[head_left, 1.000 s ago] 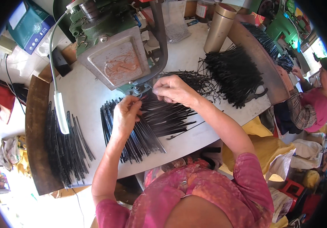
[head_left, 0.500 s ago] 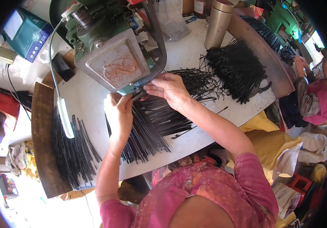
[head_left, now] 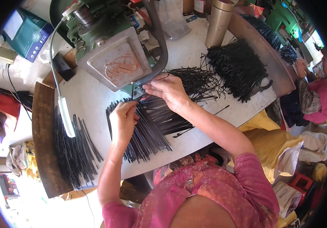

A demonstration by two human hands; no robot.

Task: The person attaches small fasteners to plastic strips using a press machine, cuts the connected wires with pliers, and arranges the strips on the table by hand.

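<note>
Above white tabletop [head_left: 89,102], the left hand [head_left: 122,118] pinches a black strip [head_left: 133,98]; I cannot tell the right hand's grip [head_left: 169,92].

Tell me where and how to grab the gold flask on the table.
Best wrap the flask around mid-body, coming from the left: it's a smooth, straight cylinder, apparently upright, with tabletop showing that side, while black strips crowd its near right.

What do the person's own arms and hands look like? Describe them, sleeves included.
The left hand and right hand wear no gloves, and no watch or bracelet shows at either wrist. Both forearms are bare. The short pink sleeves end near the elbows and belong to a shirt with mottled orange patches.
</note>
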